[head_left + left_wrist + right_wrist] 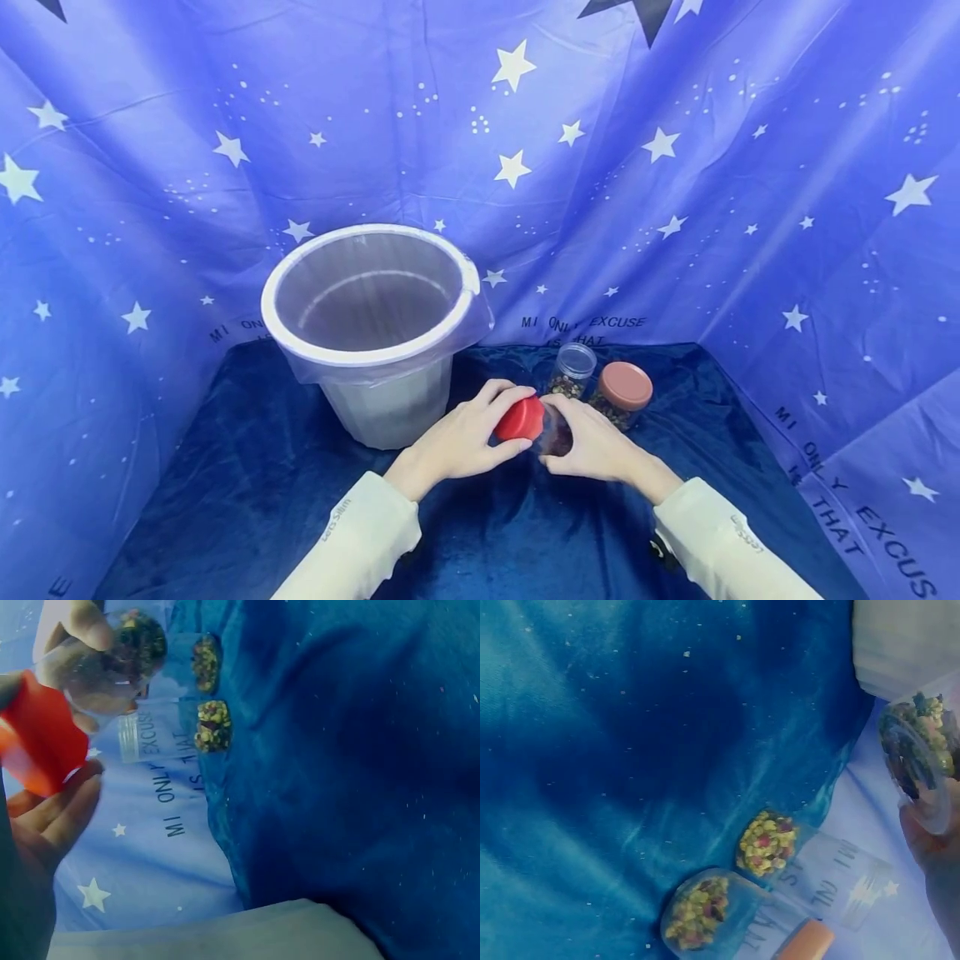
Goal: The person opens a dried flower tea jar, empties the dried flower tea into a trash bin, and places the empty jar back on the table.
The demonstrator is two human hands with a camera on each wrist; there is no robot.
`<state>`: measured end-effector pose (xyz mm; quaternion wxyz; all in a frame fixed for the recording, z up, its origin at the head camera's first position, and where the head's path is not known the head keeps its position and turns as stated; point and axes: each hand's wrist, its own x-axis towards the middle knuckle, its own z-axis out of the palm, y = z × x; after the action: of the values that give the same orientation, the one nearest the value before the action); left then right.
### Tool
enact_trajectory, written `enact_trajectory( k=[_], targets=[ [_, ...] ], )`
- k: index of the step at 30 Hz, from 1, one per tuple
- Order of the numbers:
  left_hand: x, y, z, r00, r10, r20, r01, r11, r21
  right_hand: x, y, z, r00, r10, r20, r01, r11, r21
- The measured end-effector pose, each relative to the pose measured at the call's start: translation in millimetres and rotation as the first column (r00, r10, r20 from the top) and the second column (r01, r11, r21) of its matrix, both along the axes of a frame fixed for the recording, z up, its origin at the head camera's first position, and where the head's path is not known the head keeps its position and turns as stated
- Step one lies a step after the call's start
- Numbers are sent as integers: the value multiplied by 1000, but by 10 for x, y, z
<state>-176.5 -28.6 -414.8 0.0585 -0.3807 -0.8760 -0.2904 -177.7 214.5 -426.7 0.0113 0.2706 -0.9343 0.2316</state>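
Observation:
In front of me, my left hand [468,429] grips a red lid [520,419] between thumb and fingers. My right hand [596,437] holds a clear jar [139,649], tipped on its side, with dried mixed pieces gathered toward its base. The red lid is right at the jar's mouth, overlapping it in the left wrist view. Just beyond the right hand stand two more clear jars with similar yellow, green and red pieces. One jar [576,362] shows no coloured lid; the other wears an orange-pink lid [627,385].
A large pale bucket [371,358], lined with a clear plastic bag, stands left of the hands. Dark blue velvety cloth [517,533] covers the table. Behind and at both sides hangs a blue curtain [420,150] with white stars.

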Motion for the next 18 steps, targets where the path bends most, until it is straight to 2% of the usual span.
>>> enact_trajectory(
  k=[3,5,7,11,14,18],
  targets=[
    [-9,4,3,991,-8,-136,2,999,-40,12,-23,20,999,43,9,-43,999,-29],
    [-19,7,3,972,-23,-233,5,997,-77,19,-37,22,997,78,19,-76,996,-54],
    [-34,15,-1,944,-41,-326,6,994,-107,33,-45,19,994,105,34,-102,992,-77],
    [-64,30,-40,876,-60,-479,-14,989,-148,57,-55,-3,989,135,67,-126,985,-119],
    [-63,39,-81,828,-55,-559,-39,987,-153,67,-66,-30,987,146,67,-137,983,-121],
    [-45,69,-113,786,-17,-618,-82,988,-131,72,-87,-64,988,150,32,-146,982,-116]
  ],
)
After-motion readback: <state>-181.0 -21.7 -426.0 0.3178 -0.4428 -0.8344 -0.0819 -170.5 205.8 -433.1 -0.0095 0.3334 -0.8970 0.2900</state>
